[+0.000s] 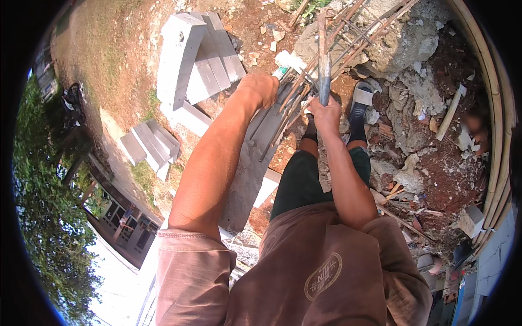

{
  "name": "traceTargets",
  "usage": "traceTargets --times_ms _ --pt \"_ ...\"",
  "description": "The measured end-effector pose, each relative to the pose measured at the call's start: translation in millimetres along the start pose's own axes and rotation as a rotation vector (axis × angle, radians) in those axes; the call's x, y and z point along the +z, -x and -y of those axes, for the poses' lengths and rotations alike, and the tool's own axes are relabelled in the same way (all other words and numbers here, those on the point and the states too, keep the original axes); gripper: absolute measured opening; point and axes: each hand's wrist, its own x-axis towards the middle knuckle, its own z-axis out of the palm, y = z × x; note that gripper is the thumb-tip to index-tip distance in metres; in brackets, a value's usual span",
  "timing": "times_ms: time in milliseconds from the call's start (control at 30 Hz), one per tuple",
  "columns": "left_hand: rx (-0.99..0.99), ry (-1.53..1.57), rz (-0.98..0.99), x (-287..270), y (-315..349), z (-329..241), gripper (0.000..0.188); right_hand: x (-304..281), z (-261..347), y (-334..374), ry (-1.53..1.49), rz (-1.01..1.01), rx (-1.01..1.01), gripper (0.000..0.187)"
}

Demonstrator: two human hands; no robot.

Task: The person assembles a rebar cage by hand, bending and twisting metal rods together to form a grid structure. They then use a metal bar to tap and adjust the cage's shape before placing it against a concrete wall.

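Note:
My right hand [327, 115] is wrapped round the near end of a long metal bar [324, 76]. The bar is blue-grey by my fist and rusty brown toward its far end. My left hand [260, 91] is closed, back upward, above a grey board [239, 185] and beside the thin rusty steel rods [296, 98]. Whatever its fingers hold is hidden beneath it. The rods run from the board up to the far right, crossing one another near the bar. A small green and white item [280, 72] lies just past my left fist.
Pale grey blocks [182, 60] are stacked at the far left, with a smaller pile [151, 144] nearer. Broken rock [402, 108] and rubble cover the ground on the right. Bamboo poles [497, 108] curve along the right edge. My sandalled foot [361, 98] stands near the bar.

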Motion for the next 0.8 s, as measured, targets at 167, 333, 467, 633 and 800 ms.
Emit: traceTargets --times_ms 167,333,467,633,800 --pt "-0.059 0.048 0.028 0.0 -2.2 -6.3 0.021 -2.9 -1.1 2.1 0.042 0.007 0.0 0.021" --pt "-0.077 0.197 0.025 -8.7 -6.3 3.8 0.035 -4.1 10.1 3.9 -0.035 0.018 0.009 0.018" --pt "-0.019 0.27 -0.063 -17.6 -20.9 -0.2 0.045 -2.7 9.0 8.4 0.122 -0.047 -0.036 0.026" --pt "0.022 0.43 -0.014 12.0 -56.2 3.6 0.033 -0.6 6.6 11.5 0.006 0.02 -0.01 0.018" --pt "0.086 0.523 0.032 2.8 -57.5 -6.2 0.032 -2.5 3.5 5.6 0.045 0.009 0.008 0.016"
